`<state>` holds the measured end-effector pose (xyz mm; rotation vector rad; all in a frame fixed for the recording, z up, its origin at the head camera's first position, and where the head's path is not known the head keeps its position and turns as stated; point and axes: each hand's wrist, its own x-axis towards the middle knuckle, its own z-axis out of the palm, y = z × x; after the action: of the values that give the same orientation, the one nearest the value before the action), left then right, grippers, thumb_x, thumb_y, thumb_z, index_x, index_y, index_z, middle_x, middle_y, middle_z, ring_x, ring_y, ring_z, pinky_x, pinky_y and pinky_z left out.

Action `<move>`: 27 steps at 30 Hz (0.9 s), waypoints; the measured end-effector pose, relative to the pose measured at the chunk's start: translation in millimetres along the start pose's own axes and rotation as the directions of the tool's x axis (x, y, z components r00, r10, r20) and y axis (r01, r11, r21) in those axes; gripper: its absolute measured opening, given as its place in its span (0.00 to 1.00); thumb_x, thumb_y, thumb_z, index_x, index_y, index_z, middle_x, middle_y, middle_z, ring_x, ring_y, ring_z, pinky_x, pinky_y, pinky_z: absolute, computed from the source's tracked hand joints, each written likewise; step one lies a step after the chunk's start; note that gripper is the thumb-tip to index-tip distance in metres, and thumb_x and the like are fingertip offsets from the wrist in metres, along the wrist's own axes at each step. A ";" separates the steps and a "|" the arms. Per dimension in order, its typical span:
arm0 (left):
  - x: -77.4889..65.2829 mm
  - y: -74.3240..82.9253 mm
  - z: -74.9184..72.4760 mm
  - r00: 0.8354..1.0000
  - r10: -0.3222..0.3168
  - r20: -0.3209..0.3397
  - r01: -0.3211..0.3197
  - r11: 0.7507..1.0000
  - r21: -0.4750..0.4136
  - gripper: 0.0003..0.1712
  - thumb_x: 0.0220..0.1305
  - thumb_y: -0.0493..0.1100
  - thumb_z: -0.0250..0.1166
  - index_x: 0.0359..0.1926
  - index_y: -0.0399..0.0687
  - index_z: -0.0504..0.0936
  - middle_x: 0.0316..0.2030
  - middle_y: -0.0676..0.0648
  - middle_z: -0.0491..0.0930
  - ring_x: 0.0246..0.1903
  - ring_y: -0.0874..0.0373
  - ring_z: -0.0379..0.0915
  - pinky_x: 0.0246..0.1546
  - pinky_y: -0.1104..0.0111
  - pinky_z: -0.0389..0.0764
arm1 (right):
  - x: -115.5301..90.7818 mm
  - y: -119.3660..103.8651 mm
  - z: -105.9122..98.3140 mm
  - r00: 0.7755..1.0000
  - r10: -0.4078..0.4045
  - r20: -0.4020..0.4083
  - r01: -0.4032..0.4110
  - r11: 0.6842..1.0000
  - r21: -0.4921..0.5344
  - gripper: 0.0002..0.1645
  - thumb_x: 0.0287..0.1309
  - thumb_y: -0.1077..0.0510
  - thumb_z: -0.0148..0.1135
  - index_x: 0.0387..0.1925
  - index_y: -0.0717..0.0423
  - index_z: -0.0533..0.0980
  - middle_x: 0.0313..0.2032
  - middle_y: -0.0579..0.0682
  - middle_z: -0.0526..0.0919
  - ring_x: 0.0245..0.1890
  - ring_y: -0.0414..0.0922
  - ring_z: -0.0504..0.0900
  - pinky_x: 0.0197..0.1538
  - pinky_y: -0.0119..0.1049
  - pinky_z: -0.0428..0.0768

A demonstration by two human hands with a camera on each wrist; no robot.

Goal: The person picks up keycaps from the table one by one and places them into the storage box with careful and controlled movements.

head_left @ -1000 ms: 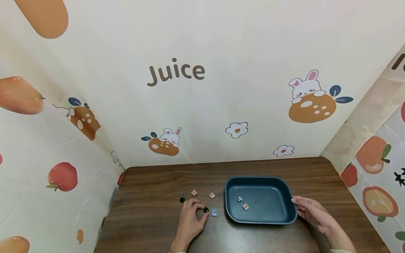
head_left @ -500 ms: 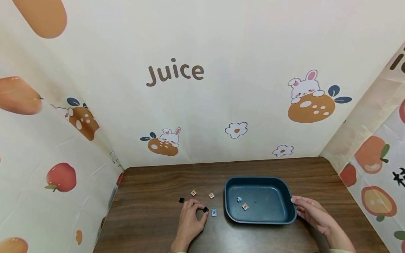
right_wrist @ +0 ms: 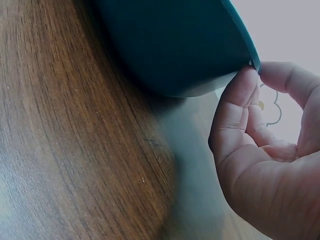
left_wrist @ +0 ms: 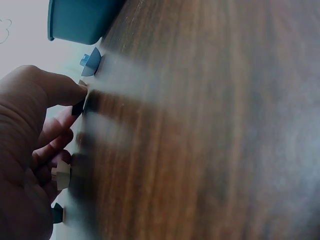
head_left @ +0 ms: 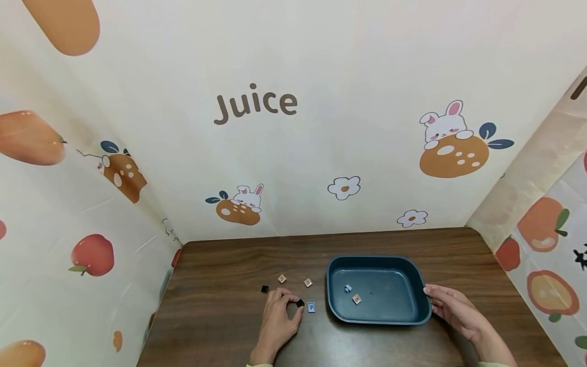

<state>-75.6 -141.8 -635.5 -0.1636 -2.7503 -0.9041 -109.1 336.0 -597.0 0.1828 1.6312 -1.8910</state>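
Thumb and index finger of my left hand (head_left: 278,318) pinch a small black square piece (head_left: 300,303) at the tabletop. Just right of it lies a pale blue piece (head_left: 312,307); in the left wrist view this blue piece (left_wrist: 91,62) has a stub on a wider base. Two beige square pieces (head_left: 282,279) (head_left: 308,282) and another black piece (head_left: 264,289) lie beyond the left hand. My right hand (head_left: 451,308) holds the right rim of a dark blue tray (head_left: 399,322) between thumb and fingers. Inside it are a blue piece (head_left: 348,288) and a beige piece (head_left: 356,299).
The brown wooden table (head_left: 215,306) extends to a back wall covering (head_left: 321,142) printed with fruit, rabbits and flowers. Similar printed sheets stand at both sides. The tray's raised wall faces the loose pieces.
Both hands keep their places and holds. The black piece appears slightly turned between the left fingertips; otherwise the view has only shifted slightly.
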 end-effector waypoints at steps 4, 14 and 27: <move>-0.1 0.8 -1.3 1.000 -0.021 0.022 0.021 1.000 -0.002 0.09 0.55 0.45 0.81 0.37 0.57 0.89 0.43 0.57 0.80 0.50 0.58 0.73 0.53 0.57 0.78 | 0.9 0.9 0.6 0.999 0.018 -0.035 -0.019 1.000 -0.020 0.17 0.84 0.52 0.46 0.46 0.36 0.83 0.46 0.31 0.88 0.47 0.28 0.84 0.54 0.26 0.83; 0.1 6.6 -7.1 0.998 -0.033 0.058 0.033 0.999 0.001 0.08 0.59 0.46 0.79 0.38 0.58 0.89 0.43 0.59 0.79 0.50 0.59 0.72 0.55 0.56 0.77 | 1.8 4.5 -3.2 0.995 -0.064 0.082 0.062 0.998 0.023 0.24 0.85 0.57 0.41 0.49 0.36 0.84 0.48 0.32 0.89 0.49 0.28 0.85 0.56 0.26 0.83; 9.2 12.4 -12.2 0.999 0.051 0.004 -0.051 0.998 0.023 0.08 0.58 0.46 0.80 0.38 0.58 0.89 0.43 0.58 0.79 0.49 0.58 0.74 0.57 0.55 0.77 | 1.4 4.0 -2.4 0.999 -0.044 0.026 0.043 0.999 0.031 0.22 0.84 0.56 0.44 0.46 0.35 0.85 0.46 0.32 0.89 0.46 0.28 0.85 0.53 0.25 0.83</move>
<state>-79.9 -138.8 -616.5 -0.2295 -2.7452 -0.8591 -108.8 337.6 -601.5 0.1356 1.6013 -1.9438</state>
